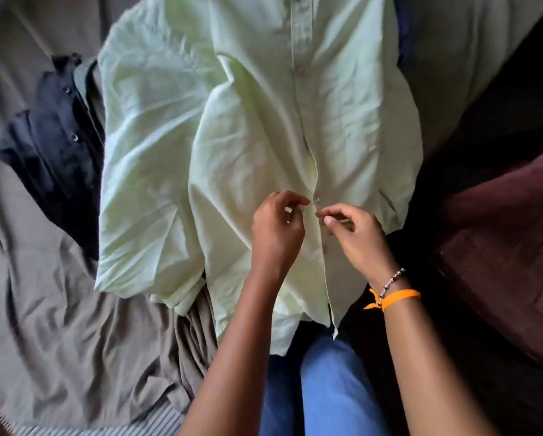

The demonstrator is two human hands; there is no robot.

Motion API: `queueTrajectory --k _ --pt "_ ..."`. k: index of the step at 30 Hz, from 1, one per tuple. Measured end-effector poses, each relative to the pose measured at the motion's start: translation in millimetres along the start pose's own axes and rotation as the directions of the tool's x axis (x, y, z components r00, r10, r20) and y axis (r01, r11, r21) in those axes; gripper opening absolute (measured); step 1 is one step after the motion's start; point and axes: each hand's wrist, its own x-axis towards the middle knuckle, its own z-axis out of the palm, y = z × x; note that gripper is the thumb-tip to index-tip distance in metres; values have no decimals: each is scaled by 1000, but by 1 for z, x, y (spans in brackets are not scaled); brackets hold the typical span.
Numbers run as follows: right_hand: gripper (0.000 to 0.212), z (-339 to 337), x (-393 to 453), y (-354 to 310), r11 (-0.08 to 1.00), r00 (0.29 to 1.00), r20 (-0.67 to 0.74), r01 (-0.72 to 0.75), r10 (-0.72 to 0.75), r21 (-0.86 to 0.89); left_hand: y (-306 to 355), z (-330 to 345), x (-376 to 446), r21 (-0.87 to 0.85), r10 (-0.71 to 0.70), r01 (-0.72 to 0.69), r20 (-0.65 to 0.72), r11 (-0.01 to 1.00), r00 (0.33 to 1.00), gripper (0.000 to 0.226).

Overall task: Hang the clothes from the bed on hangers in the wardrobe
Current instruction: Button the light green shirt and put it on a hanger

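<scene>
Lying spread front-up across the bed: one pale green shirt (248,136), its button strip running down the middle, hem hanging over the bed's edge toward the viewer. Two hands at work on that strip, low on the shirt. Left hand (278,226) with fingers curled, thumb and forefinger pinching the left edge of the opening. Right hand (350,229) likewise curled, thumb and fingertips pinching the right edge, just beside the left hand's fingertips. One small button (316,201) visible between the two sets of fingertips; whether done up or undone, cannot tell. Above it, a short gap in the strip, then two more buttons faintly seen farther up, seemingly fastened.

Two bands on the right wrist: one orange thread (396,298) and one beaded bracelet (390,281), touching each other.

One dark shirt (56,146) crumpled to the left of the green one, partly tucked under its edge, with two shiny snaps showing. Grey-brown bedsheet (43,294) rumpled beneath both garments. One strip of striped fabric (157,420) at the bed's lower edge. Blue trousers (327,388) of the person below the shirt's hem. Dark reddish wood surface (509,262) on the right, well apart from the hands.
</scene>
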Motion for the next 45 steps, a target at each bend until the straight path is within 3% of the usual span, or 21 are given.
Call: queueTrajectory --k 6,9,11,17,23,27,31,34,36,37,42,45 --pt "38 -11 64 -59 985 985 42 169 -167 -34 50 -13 64 -68 60 -69 -133 995 989 20" --pt "27 -14 99 -89 958 962 29 271 -270 -91 74 -21 98 -120 59 -82 -187 989 981 22" --pt "25 -15 123 -110 929 936 -11 346 -350 -131 86 -25 120 -130 55 -84 -215 988 975 28" --pt "52 -25 208 -160 830 820 -168 505 -547 -239 117 -25 184 -94 66 -97 -289 991 955 44" --pt "27 -69 310 -156 927 818 -435 328 -375 -182 136 -19 237 82 72 -47 -339 996 938 47" --pt "24 -88 365 -154 927 841 -392 334 -374 -168 124 -8 247 244 85 -12 -289 970 954 50" --pt "27 -76 411 -188 936 875 -343 349 -342 -45 109 3 249 285 125 -31 -319 958 939 46" --pt "18 -47 440 -218 970 975 -170 174 -146 168 104 1 252 258 108 -28 -301 966 947 47" --pt "28 -26 454 -235 947 1000 -13 5 -1 322 103 -2 253 218 65 -3 -278 976 958 48" --pt "31 -17 460 -241 949 999 24 -39 33 312 103 -4 253 197 52 3 -272 980 961 48" --pt "33 -10 466 -265 963 992 62 -120 108 243 107 -20 253 7 -21 23 -225 1000 974 37" --pt "36 -22 454 -273 957 996 28 -85 81 279 118 -31 248 -203 -143 71 -363 977 921 10"
